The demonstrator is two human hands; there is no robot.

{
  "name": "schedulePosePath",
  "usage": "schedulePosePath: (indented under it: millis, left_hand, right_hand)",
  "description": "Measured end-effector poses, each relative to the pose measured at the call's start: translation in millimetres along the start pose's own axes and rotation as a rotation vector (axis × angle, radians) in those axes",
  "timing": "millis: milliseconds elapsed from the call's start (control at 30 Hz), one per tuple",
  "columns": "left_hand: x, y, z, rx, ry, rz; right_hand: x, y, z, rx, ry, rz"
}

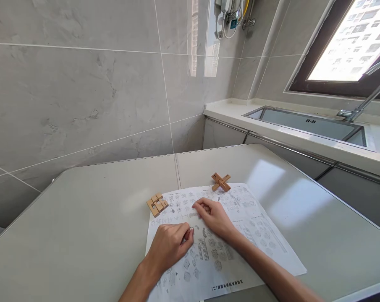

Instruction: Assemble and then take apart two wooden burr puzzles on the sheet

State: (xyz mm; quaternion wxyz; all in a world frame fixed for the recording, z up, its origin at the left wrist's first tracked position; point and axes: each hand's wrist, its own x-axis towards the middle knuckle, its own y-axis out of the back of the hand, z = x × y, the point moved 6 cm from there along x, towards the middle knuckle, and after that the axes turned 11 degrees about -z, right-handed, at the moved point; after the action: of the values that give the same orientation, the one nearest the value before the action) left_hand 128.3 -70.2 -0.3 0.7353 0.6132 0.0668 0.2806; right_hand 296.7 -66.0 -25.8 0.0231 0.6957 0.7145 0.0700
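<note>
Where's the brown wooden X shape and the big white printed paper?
Brown wooden X shape (221,183), head view: middle, where its bars cross.
Big white printed paper (214,253), head view: printed part near its middle.

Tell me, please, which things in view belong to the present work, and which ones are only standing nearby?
Belonging, it seems:
printed sheet, beneath left hand and right hand
crossed wooden piece
square wooden piece

Only nearby:
sink
faucet
wall fittings

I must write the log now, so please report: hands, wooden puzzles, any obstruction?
Left hand, right hand loosely curled over printed sheet. Cross-shaped wooden puzzle at sheet's far edge; blocky wooden puzzle at far left corner. Both hands hide some print.
</note>
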Motion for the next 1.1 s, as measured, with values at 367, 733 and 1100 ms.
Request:
schedulePosePath:
  millis: [367, 733, 1100]
  left_hand:
    - [3, 0.0, 4, -0.002, 0.010, -0.044]
    - [1, -0.9, 2, -0.070, 0.038, -0.056]
    - [-2, 18.4, -18, -0.247, 0.336, 0.192]
  right_hand:
    - [14, 43, 20, 0.794, -0.029, 0.147]
    - [15, 43, 26, 0.835, -0.058, 0.095]
    - [1, 3, 5, 0.368, -0.144, -0.146]
